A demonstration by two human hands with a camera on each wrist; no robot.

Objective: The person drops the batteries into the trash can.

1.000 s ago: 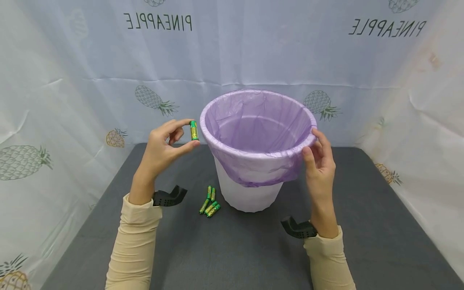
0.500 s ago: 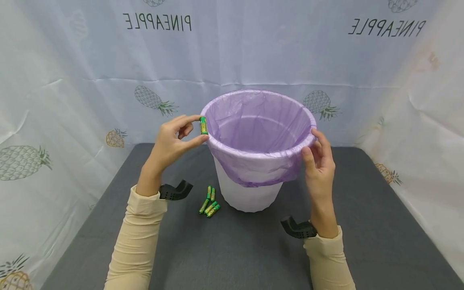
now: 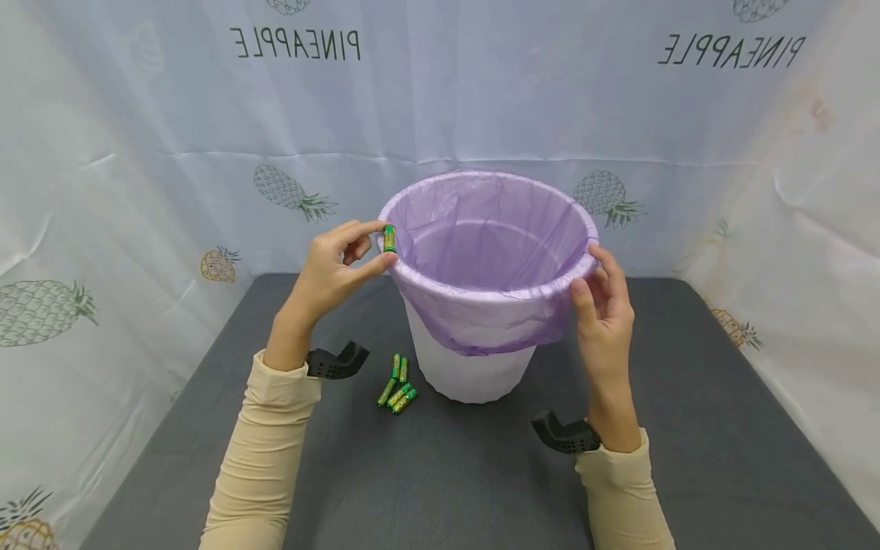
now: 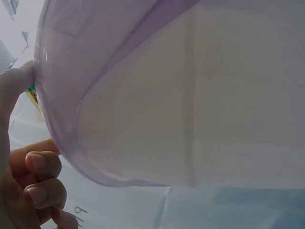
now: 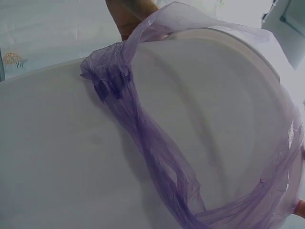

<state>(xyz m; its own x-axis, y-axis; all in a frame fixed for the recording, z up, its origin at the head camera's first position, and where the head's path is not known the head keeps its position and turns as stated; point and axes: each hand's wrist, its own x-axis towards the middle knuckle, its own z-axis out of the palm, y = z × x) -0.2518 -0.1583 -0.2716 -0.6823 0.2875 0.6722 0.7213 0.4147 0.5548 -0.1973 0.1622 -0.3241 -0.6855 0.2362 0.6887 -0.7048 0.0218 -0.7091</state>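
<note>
My left hand (image 3: 333, 262) pinches a green and yellow battery (image 3: 389, 238) between thumb and index finger, at the left rim of a white trash can (image 3: 474, 374). A purple plastic bag (image 3: 481, 321) lines the can, its edge folded down over the outside. On the right side, my right hand (image 3: 605, 309) grips the rim through the bag, thumb outside. In the left wrist view the battery (image 4: 32, 98) shows only partly behind the rim and thumb. Several more batteries (image 3: 397, 384) lie in a small group on the dark table, left of the can's base.
The table (image 3: 440, 481) has a dark grey covering. Behind and at both sides hangs a pale curtain (image 3: 440, 84) with pineapple prints. A black camera mount sits on each wrist, the left mount (image 3: 338, 360) near the loose batteries.
My left hand has moved right with the battery, from beside the can to its left rim. My right hand, the can and the loose batteries have stayed in place.
</note>
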